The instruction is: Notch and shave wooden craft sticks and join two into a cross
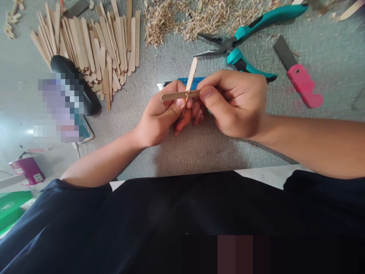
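Two wooden craft sticks cross each other between my hands, above the grey table. My left hand (164,114) pinches the upright craft stick (192,74) near the crossing, its lower part partly hidden by the fingers. The other craft stick (172,96) lies crosswise, and my right hand (235,102) grips its right end between thumb and forefinger. How the sticks are joined at the crossing is too small to tell. Behind the hands lies a blue-handled cutter (195,82), partly covered by them.
Teal-handled long-nose pliers (228,45) lie beyond my hands, with a pink-handled blade (305,85) to their right. Wood shavings (182,19) are heaped at the back. Many loose craft sticks (82,42), a black case (75,85) and a phone (87,129) are at the left.
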A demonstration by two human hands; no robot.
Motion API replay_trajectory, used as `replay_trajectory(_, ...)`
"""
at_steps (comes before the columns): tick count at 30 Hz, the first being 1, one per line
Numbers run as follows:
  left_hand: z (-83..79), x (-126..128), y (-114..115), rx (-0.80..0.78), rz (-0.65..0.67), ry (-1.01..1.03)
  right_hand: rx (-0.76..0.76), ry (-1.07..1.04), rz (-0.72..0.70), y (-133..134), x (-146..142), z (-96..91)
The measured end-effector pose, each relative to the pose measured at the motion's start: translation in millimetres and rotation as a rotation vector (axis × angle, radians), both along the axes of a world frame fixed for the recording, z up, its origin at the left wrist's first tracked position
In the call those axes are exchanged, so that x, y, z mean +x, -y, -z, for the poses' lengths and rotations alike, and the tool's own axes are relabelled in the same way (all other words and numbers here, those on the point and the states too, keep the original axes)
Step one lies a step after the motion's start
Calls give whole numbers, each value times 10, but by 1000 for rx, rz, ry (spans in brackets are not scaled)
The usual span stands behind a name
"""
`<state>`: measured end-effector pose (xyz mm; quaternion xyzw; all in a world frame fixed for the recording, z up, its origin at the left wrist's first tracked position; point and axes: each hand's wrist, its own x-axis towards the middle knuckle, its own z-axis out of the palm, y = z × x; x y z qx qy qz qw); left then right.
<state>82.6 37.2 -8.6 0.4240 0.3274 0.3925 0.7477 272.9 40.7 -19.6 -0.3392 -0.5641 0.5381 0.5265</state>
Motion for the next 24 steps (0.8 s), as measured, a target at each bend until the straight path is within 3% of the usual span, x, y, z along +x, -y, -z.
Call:
replay_trajectory(6,5,-20,6,93,5,47,40,-5,15,-9,4,39)
replay_trajectory(13,31,-43,-5,26,21,-5,3,64,87,29,5,31)
replay_trajectory(18,17,-35,3,-39,-1,25,-22,94,46,35,30,13)
replay_trajectory(24,-12,-5,37,58,-34,37,56,33,20,12,58,30)
